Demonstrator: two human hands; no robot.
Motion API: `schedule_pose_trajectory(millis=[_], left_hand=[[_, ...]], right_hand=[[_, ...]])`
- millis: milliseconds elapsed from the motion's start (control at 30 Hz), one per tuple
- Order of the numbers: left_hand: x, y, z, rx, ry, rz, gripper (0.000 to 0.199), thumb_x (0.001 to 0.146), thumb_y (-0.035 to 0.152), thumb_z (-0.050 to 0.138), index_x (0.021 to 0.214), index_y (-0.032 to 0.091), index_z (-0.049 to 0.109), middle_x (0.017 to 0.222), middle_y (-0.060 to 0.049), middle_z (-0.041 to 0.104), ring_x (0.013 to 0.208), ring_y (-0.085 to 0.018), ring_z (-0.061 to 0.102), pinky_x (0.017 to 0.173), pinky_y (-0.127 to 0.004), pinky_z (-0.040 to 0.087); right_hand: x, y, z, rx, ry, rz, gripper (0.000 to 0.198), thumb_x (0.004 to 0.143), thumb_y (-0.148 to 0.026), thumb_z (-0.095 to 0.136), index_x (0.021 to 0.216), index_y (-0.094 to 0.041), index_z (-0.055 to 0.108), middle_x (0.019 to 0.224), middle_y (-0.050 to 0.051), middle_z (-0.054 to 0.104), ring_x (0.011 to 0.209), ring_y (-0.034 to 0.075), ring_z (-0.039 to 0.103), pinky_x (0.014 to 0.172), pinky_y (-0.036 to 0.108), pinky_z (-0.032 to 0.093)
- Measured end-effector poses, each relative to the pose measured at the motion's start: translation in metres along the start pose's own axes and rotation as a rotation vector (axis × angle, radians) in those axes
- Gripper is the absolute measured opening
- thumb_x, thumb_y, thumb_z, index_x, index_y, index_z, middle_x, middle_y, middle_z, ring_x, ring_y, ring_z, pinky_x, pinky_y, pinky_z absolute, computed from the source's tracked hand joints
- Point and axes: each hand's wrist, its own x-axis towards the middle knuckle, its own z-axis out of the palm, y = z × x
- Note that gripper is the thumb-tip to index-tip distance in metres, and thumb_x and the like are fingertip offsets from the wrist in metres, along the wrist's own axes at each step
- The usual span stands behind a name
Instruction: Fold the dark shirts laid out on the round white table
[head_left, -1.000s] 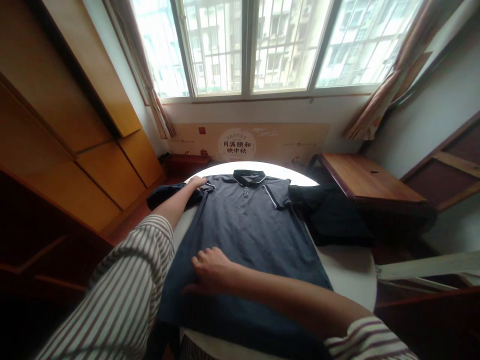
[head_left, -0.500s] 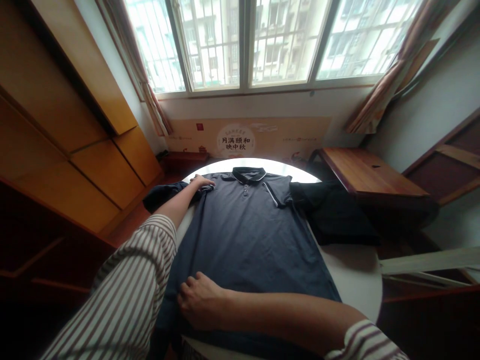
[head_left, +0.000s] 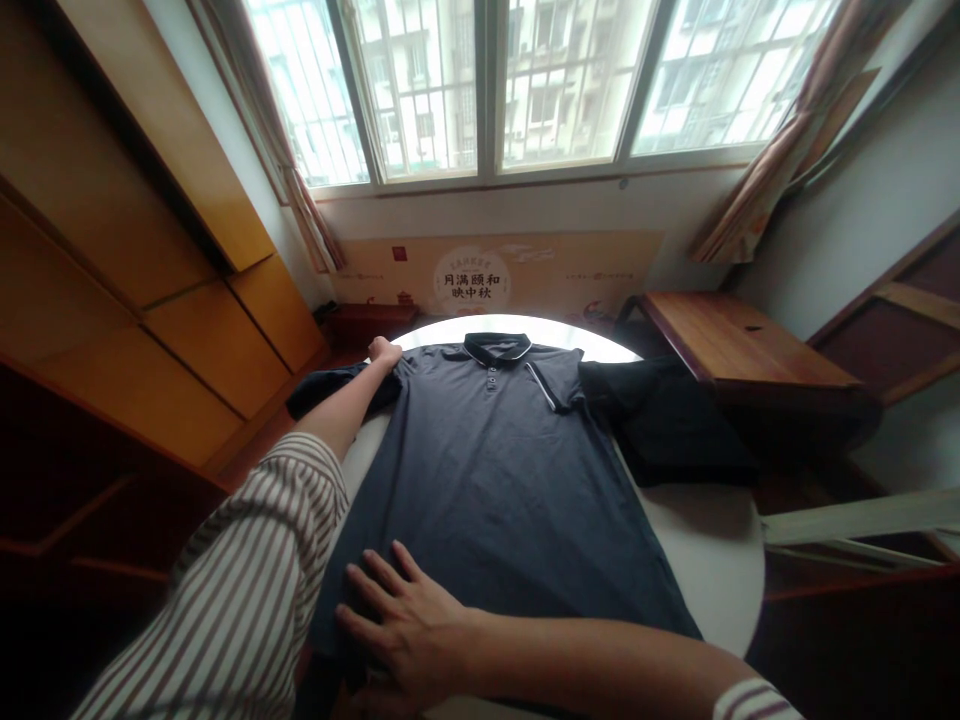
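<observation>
polo shirt [head_left: 510,490] spread on white table [head_left: 705,550], collar [head_left: 514,352] toward twelve o'clock, left hand [head_left: 385,351] curled at ten, couldn't tell if gripping, right hand [head_left: 424,625] splayed wide over lower shirt at seven

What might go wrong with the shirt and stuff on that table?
The right hand lies spread on the shirt, so a push might wrinkle it. The dark cloth on the right seems to reach the edge of the table, so a bump could knock it off.
</observation>
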Motion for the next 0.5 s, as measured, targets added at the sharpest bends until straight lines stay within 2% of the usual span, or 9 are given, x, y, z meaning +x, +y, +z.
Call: schedule_pose_trajectory(millis=[67,167,300,433,500], left_hand=[[-0.004,0.008,-0.003,0.05,0.02,0.061,0.025,0.082,0.017,0.066,0.105,0.008,0.073,0.11,-0.023,0.07,0.112,-0.037,0.064,0.097,-0.044,0.048],[-0.015,0.018,0.0,0.108,-0.001,0.18,0.028,0.087,0.02,0.058,0.11,0.014,0.073,0.113,-0.017,0.071,0.118,-0.033,0.061,0.104,-0.039,0.044],[-0.033,0.02,0.012,0.194,-0.09,0.238,0.038,0.091,0.033,0.055,0.118,0.009,0.067,0.115,-0.02,0.07,0.113,-0.033,0.063,0.099,-0.038,0.047],[-0.054,0.017,0.026,0.261,-0.206,0.322,0.054,0.085,0.046,0.064,0.123,0.007,0.063,0.128,-0.023,0.061,0.122,-0.035,0.057,0.104,-0.037,0.043],[-0.064,0.017,0.033,0.28,-0.261,0.384,0.056,0.077,0.043,0.072,0.121,0.008,0.064,0.132,-0.023,0.058,0.126,-0.036,0.054,0.107,-0.036,0.04]], right_hand=[[0.002,0.001,-0.001,0.021,-0.002,0.003,0.074,0.096,-0.058,0.045,0.153,-0.013,0.032,0.16,0.022,0.028,0.147,0.039,0.023,0.115,0.064,0.022],[0.003,0.001,-0.001,0.025,-0.001,0.006,0.073,0.096,-0.057,0.046,0.153,-0.013,0.032,0.159,0.022,0.029,0.147,0.039,0.023,0.114,0.065,0.023],[0.002,0.0,0.002,0.005,0.009,0.01,0.072,0.096,-0.056,0.046,0.152,-0.013,0.034,0.158,0.022,0.03,0.147,0.039,0.024,0.114,0.065,0.024],[0.002,0.001,0.003,-0.011,0.02,0.001,0.072,0.095,-0.057,0.046,0.151,-0.013,0.035,0.158,0.022,0.032,0.146,0.038,0.026,0.113,0.065,0.025],[0.002,0.002,0.004,-0.02,0.029,-0.003,0.073,0.094,-0.058,0.047,0.151,-0.013,0.035,0.157,0.022,0.033,0.146,0.038,0.026,0.113,0.064,0.026]])
